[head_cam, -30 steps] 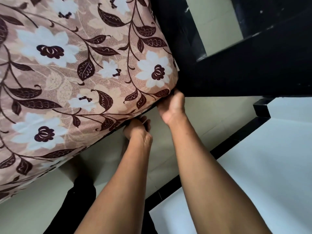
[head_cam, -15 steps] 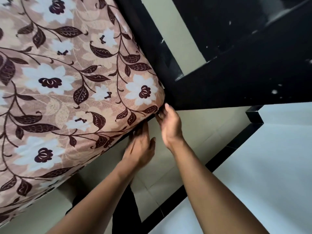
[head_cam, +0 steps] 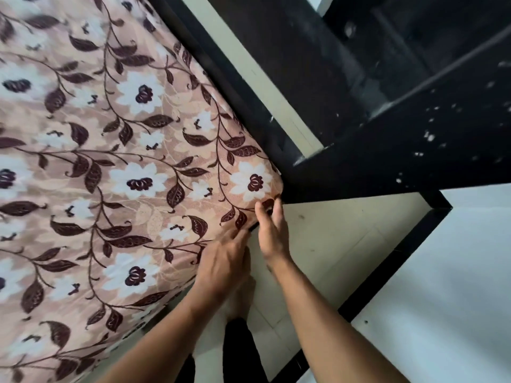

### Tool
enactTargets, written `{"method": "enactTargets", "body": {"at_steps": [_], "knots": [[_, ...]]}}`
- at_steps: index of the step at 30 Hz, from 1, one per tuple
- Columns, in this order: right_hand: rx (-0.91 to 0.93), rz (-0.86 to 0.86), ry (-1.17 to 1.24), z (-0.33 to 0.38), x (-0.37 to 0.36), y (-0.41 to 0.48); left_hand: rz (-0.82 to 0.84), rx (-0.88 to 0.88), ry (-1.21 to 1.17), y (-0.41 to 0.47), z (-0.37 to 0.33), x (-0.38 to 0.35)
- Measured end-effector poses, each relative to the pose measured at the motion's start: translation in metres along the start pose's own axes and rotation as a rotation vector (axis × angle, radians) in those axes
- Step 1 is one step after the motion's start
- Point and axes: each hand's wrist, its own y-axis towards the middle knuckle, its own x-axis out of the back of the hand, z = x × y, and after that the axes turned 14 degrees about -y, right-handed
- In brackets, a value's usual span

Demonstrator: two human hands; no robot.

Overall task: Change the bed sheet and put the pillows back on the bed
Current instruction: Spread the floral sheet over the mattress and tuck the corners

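Nearest the camera: two bare forearms reaching up from the bottom edge, over pale floor tiles [head_cam: 345,244] and a dark trouser leg [head_cam: 237,352]. Next, the left hand [head_cam: 224,264], laid against the lower edge of the mattress just short of its corner, fingers pointing up along the hem; whether pinching cloth or merely pressing it, impossible to tell. Just beyond, the right hand [head_cam: 272,230], fingers fairly close together and curled at the very corner, fingertips touching the fabric where it wraps under; an actual grip not visible. Then the bed sheet [head_cam: 124,167], beige with white flowers and dark leaves, stretched smooth across the mattress top and down over the corner. Farther still, the black bed frame [head_cam: 240,87] hard against that corner, with black furniture [head_cam: 401,150] behind. No pillows in sight. Probably tucking the corner. Likely trouble: hem springing back off the corner if released before seated underneath, because of the taut stretch; knuckles scraping in the tight gap beside the frame.
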Motion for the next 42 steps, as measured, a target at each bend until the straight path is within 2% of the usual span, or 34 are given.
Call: {"method": "enactTargets", "body": {"at_steps": [3,6,8,10,12,13,15,18,21,22,23,24,26,27,28,30,31,32,33,35,36,37,40,42], "knots": [[-0.192,0.000,-0.003,0.023,0.000,0.043,-0.064,-0.177,0.046,0.014,0.008,0.029],[-0.261,-0.012,-0.214,0.030,0.015,0.051,-0.033,-0.181,0.177,0.029,0.019,0.047],[-0.141,-0.175,-0.450,0.026,0.015,0.027,-0.019,-0.093,0.310,0.029,0.026,0.054],[0.205,-0.337,-0.598,0.022,0.003,-0.005,-0.032,0.067,0.386,0.021,0.030,0.054],[0.550,-0.252,-0.792,0.010,-0.009,-0.009,-0.040,0.203,0.370,0.017,0.034,0.048],[0.622,-0.197,-0.881,0.007,-0.010,0.000,-0.029,0.236,0.344,0.020,0.035,0.046],[0.591,-0.171,-0.933,0.008,-0.009,0.025,-0.002,0.246,0.336,0.033,0.037,0.043],[0.417,-0.156,-0.956,0.028,-0.015,0.050,0.041,0.255,0.380,0.057,0.036,0.042],[0.232,-0.070,-0.974,0.053,-0.024,0.038,0.100,0.219,0.300,0.057,0.038,0.059],[0.235,-0.088,-1.006,0.060,-0.027,0.027,0.105,0.193,0.246,0.049,0.039,0.068],[0.317,-0.131,-1.047,0.060,-0.028,0.016,0.075,0.175,0.203,0.037,0.041,0.072],[0.486,-0.146,-1.100,0.057,-0.033,0.001,0.015,0.200,0.185,0.021,0.044,0.075],[0.771,-0.024,-1.225,0.042,-0.040,-0.022,-0.089,0.349,0.188,-0.016,0.051,0.072],[0.770,0.029,-1.266,0.033,-0.044,-0.027,-0.080,0.404,0.184,-0.031,0.054,0.069],[0.680,0.032,-1.279,0.028,-0.049,-0.030,-0.030,0.405,0.174,-0.044,0.055,0.067],[0.428,-0.012,-1.248,0.035,-0.065,-0.039,0.053,0.298,0.120,-0.064,0.058,0.068],[0.340,-0.016,-1.236,0.045,-0.075,-0.045,0.038,0.261,0.081,-0.073,0.061,0.073],[0.329,-0.011,-1.232,0.055,-0.085,-0.053,-0.009,0.260,0.062,-0.081,0.065,0.077],[0.401,0.008,-1.241,0.061,-0.094,-0.061,-0.063,0.306,0.080,-0.091,0.070,0.080],[0.621,0.149,-1.318,0.069,-0.116,-0.083,-0.111,0.462,0.151,-0.118,0.084,0.093],[0.661,0.242,-1.387,0.070,-0.130,-0.097,-0.081,0.526,0.187,-0.134,0.092,0.101],[0.609,0.314,-1.451,0.072,-0.141,-0.109,-0.025,0.567,0.215,-0.149,0.097,0.108],[0.322,0.387,-1.548,0.093,-0.162,-0.134,0.124,0.680,0.171,-0.182,0.096,0.130],[0.249,0.490,-1.546,0.127,-0.159,-0.150,0.218,0.744,0.096,-0.192,0.086,0.152]]}}
